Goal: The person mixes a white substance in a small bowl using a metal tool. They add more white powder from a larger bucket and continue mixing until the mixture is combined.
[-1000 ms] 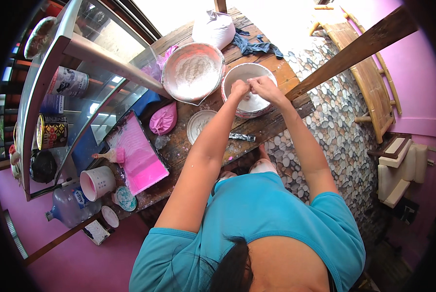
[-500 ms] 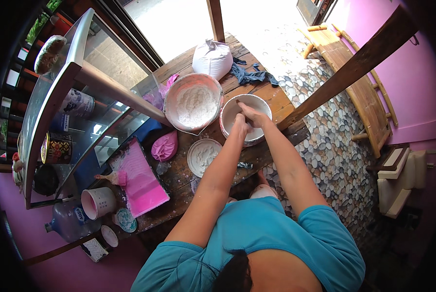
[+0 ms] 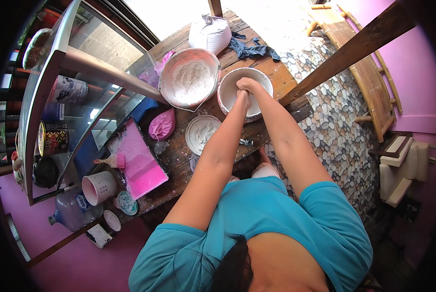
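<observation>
Both my hands meet over the inside of a white bucket [image 3: 262, 78] with a stained rim. My right hand [image 3: 247, 85] is closed, curled against the fingers of my left hand; what it grips is too small to make out. Just below it, my left hand [image 3: 243, 99] points into the bucket, its fingers hidden behind the right hand. To the left stands a larger pinkish bucket [image 3: 165, 73] holding white powder [image 3: 192, 80]. A round tub lid or shallow tub [image 3: 188, 138] with white paste [image 3: 205, 132] lies nearer, beside my left forearm.
On the wooden table [image 3: 257, 65] are a white sack [image 3: 210, 34], a dark blue cloth [image 3: 252, 49], a pink bag [image 3: 162, 124], a pink paint tray [image 3: 147, 175] and a brush [image 3: 113, 160]. A glass cabinet [image 3: 113, 73] stands left; a slanted wooden post [image 3: 347, 53] rises right.
My right hand has gone from stretched fingers inside the bucket to a closed shape against my left hand. The view has shifted slightly.
</observation>
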Tool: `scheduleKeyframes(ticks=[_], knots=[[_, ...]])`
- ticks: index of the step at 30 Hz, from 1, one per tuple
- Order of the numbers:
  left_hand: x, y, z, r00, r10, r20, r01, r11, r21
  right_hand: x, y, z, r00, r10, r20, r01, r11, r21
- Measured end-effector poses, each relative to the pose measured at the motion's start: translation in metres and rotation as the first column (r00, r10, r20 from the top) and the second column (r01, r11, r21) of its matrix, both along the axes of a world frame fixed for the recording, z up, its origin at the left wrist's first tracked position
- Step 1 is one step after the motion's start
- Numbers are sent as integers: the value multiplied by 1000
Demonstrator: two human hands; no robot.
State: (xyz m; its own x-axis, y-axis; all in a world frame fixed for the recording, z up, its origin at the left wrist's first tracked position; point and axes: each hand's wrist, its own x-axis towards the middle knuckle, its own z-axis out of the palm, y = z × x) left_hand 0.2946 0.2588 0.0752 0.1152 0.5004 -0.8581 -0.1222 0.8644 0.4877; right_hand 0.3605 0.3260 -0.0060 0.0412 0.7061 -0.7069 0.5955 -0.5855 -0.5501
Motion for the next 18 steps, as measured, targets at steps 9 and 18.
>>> scheduleKeyframes(ticks=[9, 18], knots=[[-6, -24, -17, 978, 114, 175, -139, 980, 141, -5, -54, 42, 873, -458, -167, 462, 887, -19], [-9, 2, -56, 833, 483, 271, -378, 853, -359, -22, -54, 40, 959, 3, 284, -32, 995, 96]])
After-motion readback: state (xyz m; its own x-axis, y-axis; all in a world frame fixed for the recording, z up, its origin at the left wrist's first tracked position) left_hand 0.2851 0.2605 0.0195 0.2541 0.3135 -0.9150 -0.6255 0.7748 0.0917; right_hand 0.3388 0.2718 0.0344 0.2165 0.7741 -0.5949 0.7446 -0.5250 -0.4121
